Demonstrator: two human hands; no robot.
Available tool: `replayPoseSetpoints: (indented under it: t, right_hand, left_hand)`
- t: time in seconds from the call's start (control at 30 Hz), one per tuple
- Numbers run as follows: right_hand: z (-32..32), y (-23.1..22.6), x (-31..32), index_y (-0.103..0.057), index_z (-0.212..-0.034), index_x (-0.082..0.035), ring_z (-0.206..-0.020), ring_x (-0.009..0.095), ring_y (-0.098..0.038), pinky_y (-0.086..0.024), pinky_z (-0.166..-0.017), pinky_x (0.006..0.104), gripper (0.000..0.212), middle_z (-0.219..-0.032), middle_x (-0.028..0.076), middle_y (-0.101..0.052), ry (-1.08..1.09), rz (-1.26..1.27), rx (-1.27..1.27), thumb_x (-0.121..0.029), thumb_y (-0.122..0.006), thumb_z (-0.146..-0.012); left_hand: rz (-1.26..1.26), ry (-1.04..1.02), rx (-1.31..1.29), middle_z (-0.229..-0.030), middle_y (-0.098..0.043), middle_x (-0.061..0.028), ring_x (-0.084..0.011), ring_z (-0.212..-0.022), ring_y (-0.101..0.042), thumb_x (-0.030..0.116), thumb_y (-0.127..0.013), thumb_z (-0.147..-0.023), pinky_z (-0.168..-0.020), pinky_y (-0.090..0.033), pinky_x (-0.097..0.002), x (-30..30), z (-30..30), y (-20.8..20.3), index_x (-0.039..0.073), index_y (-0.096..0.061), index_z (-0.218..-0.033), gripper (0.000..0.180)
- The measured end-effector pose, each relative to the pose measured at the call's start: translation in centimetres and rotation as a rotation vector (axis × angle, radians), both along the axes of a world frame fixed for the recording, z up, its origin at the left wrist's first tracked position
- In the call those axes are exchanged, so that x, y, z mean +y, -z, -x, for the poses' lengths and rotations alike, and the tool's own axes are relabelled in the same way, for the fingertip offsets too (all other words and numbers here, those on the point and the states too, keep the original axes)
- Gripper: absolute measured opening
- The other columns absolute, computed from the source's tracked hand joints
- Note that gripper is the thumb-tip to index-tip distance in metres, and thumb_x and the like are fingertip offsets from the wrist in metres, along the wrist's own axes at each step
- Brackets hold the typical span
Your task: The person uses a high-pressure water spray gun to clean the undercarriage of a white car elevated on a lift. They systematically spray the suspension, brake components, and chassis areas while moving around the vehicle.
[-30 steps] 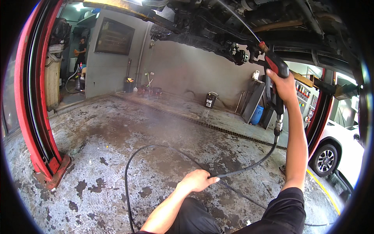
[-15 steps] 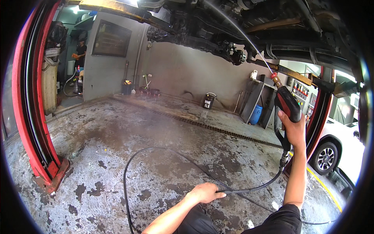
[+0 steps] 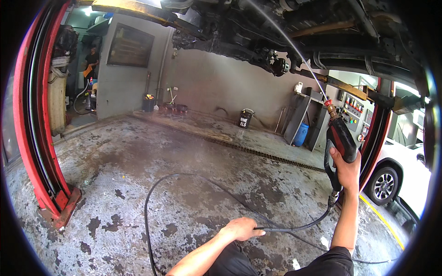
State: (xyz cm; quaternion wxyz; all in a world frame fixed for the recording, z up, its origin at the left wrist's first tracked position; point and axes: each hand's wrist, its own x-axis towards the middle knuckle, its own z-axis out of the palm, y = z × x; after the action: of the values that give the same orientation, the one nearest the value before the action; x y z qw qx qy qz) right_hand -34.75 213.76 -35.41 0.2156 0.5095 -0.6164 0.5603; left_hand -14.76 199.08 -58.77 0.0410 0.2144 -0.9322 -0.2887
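**Red, black and mottled grey**

The spray gun (image 3: 340, 140) is black with a red body and a brass-coloured tip. The hose (image 3: 193, 181) is black. The floor (image 3: 138, 184) is grey, blotched with dark patches. The lift post (image 3: 34, 138) is red. A white car (image 3: 405, 170), blue barrel (image 3: 300, 135) and black bucket (image 3: 245, 118) stand behind.

Spray gun (image 3: 340, 138): black and red body, brass fitting on top, thin metal lance (image 3: 294, 50) rising up-left toward dark car underside. Held upright, handle down, at right side. Black hose (image 3: 193, 181): leaves gun's bottom, curves left, then makes wide loop lying on wet concrete floor.
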Motion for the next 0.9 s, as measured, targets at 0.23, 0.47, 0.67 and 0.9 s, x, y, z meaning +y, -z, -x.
replayPoseSetpoints:
  t: [0.23, 0.47, 0.67, 0.9]
  right_hand:
    - [0.5, 0.7, 0.8, -0.066, -0.116, -0.001, -0.067, 0.007, -0.052, -0.043, -0.061, 0.0249, 0.048, -0.082, -0.001, -0.064, -0.007, 0.040, -0.089, -0.034, -0.084, -0.085]
    - [0.7, 1.5, 0.9, -0.065, -0.120, 0.000, -0.086, 0.011, -0.059, -0.048, -0.080, 0.0278, 0.052, -0.099, 0.003, -0.070, -0.024, 0.034, -0.027, -0.034, -0.084, -0.085]
    - [0.7, 1.9, 1.1, -0.065, -0.120, 0.000, -0.089, 0.012, -0.059, -0.048, -0.083, 0.0282, 0.051, -0.101, 0.003, -0.070, -0.042, 0.036, -0.044, -0.032, -0.083, -0.086]
    - [0.4, 2.4, 1.4, -0.064, -0.121, 0.000, -0.088, 0.011, -0.059, -0.048, -0.082, 0.0280, 0.049, -0.100, 0.002, -0.069, -0.059, 0.040, -0.065, -0.030, -0.083, -0.086]
  left_hand:
    - [0.019, 0.022, -0.028, -0.105, -0.070, -0.0196, -0.0375, -0.107, -0.066, 0.065, -0.054, -0.094, -0.090, -0.052, -0.0490, -0.1, 0.3, 0.4, 0.004, -0.072, -0.107, 0.066]
    - [0.036, 0.023, -0.001, -0.105, -0.070, -0.0199, -0.0382, -0.107, -0.066, 0.066, -0.054, -0.094, -0.090, -0.052, -0.0493, 0.0, 0.8, 1.1, 0.003, -0.071, -0.109, 0.066]
    - [0.012, 0.032, -0.038, -0.104, -0.071, -0.0199, -0.0386, -0.106, -0.066, 0.065, -0.055, -0.094, -0.090, -0.052, -0.0494, -0.2, 0.7, 1.0, 0.003, -0.071, -0.109, 0.066]
    - [0.018, 0.026, -0.035, -0.102, -0.071, -0.0199, -0.0387, -0.105, -0.067, 0.064, -0.056, -0.094, -0.088, -0.052, -0.0498, 0.0, 0.5, 1.0, 0.002, -0.071, -0.105, 0.065]
